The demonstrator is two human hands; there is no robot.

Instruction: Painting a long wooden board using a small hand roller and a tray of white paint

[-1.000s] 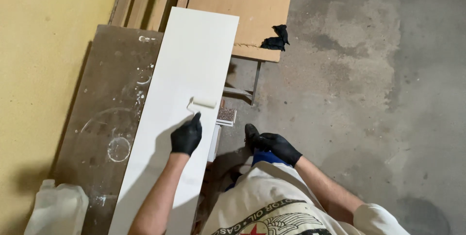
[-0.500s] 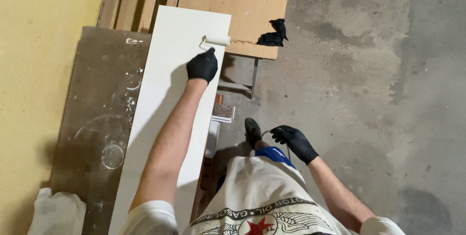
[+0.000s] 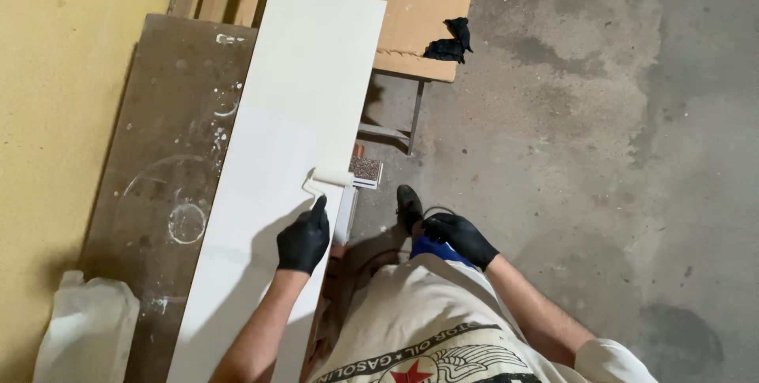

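Left hand (image 3: 303, 238), in a black glove, is gripping the handle of a small paint roller (image 3: 330, 177), fingers clenched round it w/ the index finger pointing up along the handle. The roller's white sleeve is lying crosswise right at the right edge of the long white board (image 3: 292, 114), roughly halfway along it, touching the surface. The board is looking freshly white all over, and the hand's shadow is falling on it just below the roller.

Right hand (image 3: 461, 238), also black-gloved, is hanging low by the person's waist, fingers curling around something blue (image 3: 433, 248) at the hip. Can't tell what it is or if it's actually gripping it, too much is hidden.

The board is lying on a dark, paint-spattered panel (image 3: 170, 162) w/ white rings and drips on it, the panel's left edge running along the yellow wall (image 3: 55, 114). A crumpled whitish plastic bag (image 3: 87, 335) is sitting at the panel's near left corner. Past the board's far end a brown sheet (image 3: 403, 3) is resting on a metal stand, w/ a black rag or glove (image 3: 449, 41) lying near its right edge. Just beside the board's right edge, under the roller, there's a small speckled block (image 3: 365, 169). Everything else is grey stained concrete floor (image 3: 601, 154), the person's black shoe (image 3: 409, 205) standing on it.
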